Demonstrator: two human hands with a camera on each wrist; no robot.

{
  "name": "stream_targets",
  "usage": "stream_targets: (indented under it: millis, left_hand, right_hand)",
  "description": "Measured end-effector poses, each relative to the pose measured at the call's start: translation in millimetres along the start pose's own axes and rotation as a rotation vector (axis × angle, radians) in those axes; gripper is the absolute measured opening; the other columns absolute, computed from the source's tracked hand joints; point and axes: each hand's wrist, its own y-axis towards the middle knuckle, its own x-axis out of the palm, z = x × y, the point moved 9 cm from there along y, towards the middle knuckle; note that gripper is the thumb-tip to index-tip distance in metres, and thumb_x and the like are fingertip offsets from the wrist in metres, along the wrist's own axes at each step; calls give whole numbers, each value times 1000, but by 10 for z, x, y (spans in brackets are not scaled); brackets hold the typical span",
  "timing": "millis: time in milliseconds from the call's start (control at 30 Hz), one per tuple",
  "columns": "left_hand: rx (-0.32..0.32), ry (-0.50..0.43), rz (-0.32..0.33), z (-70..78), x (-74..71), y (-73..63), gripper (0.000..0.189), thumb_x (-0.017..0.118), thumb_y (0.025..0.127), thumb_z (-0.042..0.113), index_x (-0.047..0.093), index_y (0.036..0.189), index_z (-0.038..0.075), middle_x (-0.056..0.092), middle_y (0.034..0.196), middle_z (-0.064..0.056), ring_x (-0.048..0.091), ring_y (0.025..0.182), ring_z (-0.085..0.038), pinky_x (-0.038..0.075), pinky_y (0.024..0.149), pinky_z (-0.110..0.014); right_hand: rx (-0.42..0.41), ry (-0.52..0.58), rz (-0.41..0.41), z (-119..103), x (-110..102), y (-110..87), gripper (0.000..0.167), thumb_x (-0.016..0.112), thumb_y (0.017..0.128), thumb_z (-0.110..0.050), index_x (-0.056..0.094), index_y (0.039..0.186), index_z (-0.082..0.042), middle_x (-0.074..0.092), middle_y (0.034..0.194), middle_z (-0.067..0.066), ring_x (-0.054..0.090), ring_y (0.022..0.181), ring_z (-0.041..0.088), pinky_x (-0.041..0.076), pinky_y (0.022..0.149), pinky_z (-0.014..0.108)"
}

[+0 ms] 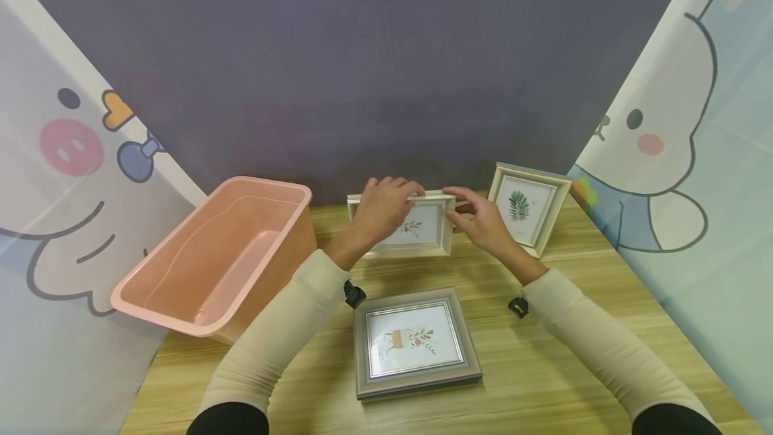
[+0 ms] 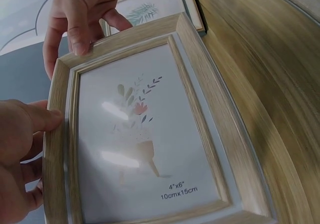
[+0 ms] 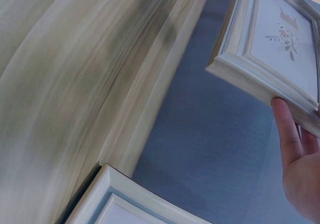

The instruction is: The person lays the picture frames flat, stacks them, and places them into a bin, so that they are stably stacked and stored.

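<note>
A light wood-grain picture frame (image 1: 445, 247) stands upright at the back of the table, with a plant-and-animal print behind its glass. My left hand (image 1: 384, 208) grips its top edge, hiding part of the print in the head view; the left wrist view shows the thumb on the front face. At the upper right corner, my right hand (image 1: 480, 220) pinches the same picture frame (image 2: 210, 108), its thumb in front and fingers behind. In the right wrist view, fingers (image 3: 287, 134) touch the frame's side edge. Whether its bottom edge touches the table cannot be told.
Right of the hands, a frame with a green leaf print (image 1: 519, 210) leans upright. A larger grey-brown frame (image 1: 417, 344) lies face up in front. At left is a pink plastic bin (image 1: 272, 280). A dark cloth wall (image 1: 386, 72) rises behind the wooden table (image 1: 519, 368).
</note>
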Motion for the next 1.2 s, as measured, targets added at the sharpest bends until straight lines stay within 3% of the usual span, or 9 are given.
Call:
stream_targets:
  millis: [233, 333, 467, 700, 900, 1200]
  left_hand:
    - [5, -12, 18, 12, -11, -31, 22, 66, 100, 23, 70, 121, 30, 74, 120, 5, 68, 102, -20, 45, 75, -37]
    - [2, -16, 27, 9, -23, -30, 21, 67, 100, 24, 70, 120, 30, 75, 118, 5, 68, 101, -20, 45, 74, -37]
    - [-2, -19, 27, -4, -26, -23, 21, 68, 99, 26, 71, 119, 31, 74, 118, 6, 68, 100, -20, 44, 73, -36]
    - [-4, -31, 37, -50, -41, -70, 21, 71, 97, 28, 73, 118, 30, 74, 120, 7, 69, 102, -19, 49, 78, -38]
    - [-27, -73, 41, -135, -78, -125, 20, 72, 96, 26, 75, 116, 29, 74, 120, 7, 68, 106, -19, 47, 78, -39]
    - [-51, -104, 47, -303, -130, -226, 19, 72, 96, 22, 76, 114, 27, 73, 124, 7, 68, 111, -22, 47, 80, -41]
  right_hand:
    - [-20, -41, 10, -323, -1, -93, 42, 62, 97, 4, 56, 139, 4, 61, 121, 34, 68, 105, 52, 61, 65, 23]
    - [-27, -33, 16, -362, -10, -101, 41, 62, 97, 5, 56, 138, 5, 62, 120, 35, 68, 103, 51, 60, 64, 21]
    - [-44, -22, 26, -356, -30, -99, 41, 63, 97, 5, 57, 137, 5, 64, 119, 35, 69, 101, 51, 61, 63, 23]
    - [-38, -32, 17, -362, -24, -98, 40, 64, 96, 5, 58, 136, 4, 65, 118, 35, 69, 102, 50, 62, 69, 49]
    - [-39, -35, 36, -323, -62, -106, 39, 64, 95, 6, 59, 135, 6, 65, 116, 35, 69, 101, 51, 61, 69, 54]
    - [-44, -21, 66, 18, -120, -57, 42, 66, 96, 2, 60, 137, -1, 65, 120, 31, 70, 102, 47, 62, 67, 48]
